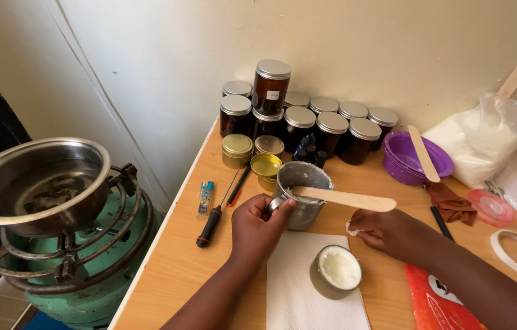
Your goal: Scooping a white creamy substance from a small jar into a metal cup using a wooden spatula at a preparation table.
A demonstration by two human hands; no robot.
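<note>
Left hand point(257, 229) fingers wrapped on metal cup point(301, 192) handle, cup on tabletop point(179, 269), wooden stick point(344, 198) across rim. Right hand point(386, 232) fingers pinch a white scrap point(351, 231) near the filled tin point(336, 271) on paper towel point(295, 299).

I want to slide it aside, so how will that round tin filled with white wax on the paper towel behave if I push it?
The tin looks short and wide, so tipping seems unlikely. Sitting on the paper towel, it may drag the sheet along. Brim-full, it probably feels heavy for its size.
</note>
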